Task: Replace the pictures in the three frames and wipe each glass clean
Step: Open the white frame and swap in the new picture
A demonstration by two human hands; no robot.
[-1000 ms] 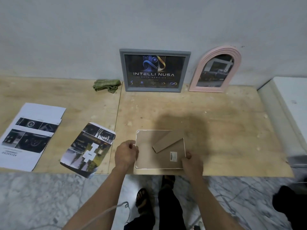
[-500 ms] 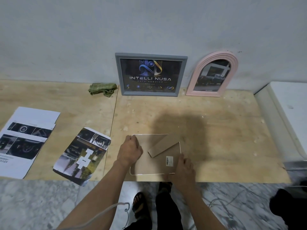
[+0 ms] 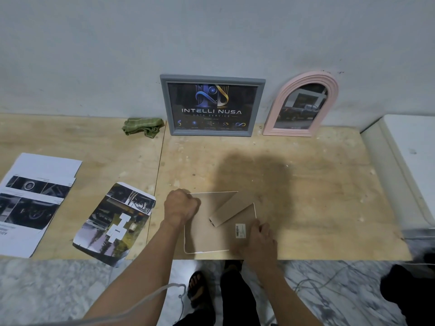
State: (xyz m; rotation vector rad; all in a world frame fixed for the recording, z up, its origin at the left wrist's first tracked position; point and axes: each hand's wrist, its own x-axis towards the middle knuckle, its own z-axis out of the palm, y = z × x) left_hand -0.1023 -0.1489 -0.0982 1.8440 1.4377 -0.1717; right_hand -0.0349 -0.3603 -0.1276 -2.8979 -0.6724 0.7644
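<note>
We see a white-edged frame (image 3: 207,234) lying face down near the front edge of the plywood bench (image 3: 306,196), its brown backing board and stand up. Our left hand (image 3: 180,205) is curled at its upper left corner; our right hand (image 3: 260,240) presses on its lower right corner beside a barcode label (image 3: 240,230); whether either grips the frame we cannot tell. At the wall, a grey frame (image 3: 212,105) holds an "INTELLI NUSA" picture and a pink arched frame (image 3: 303,105) holds a dark photo. A green cloth (image 3: 142,127) lies left of them, loose prints (image 3: 115,223) further left.

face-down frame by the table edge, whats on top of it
On the face-down frame: its folded cardboard stand, a barcode sticker and both hands, left, right. Its glass side is hidden underneath.
</note>
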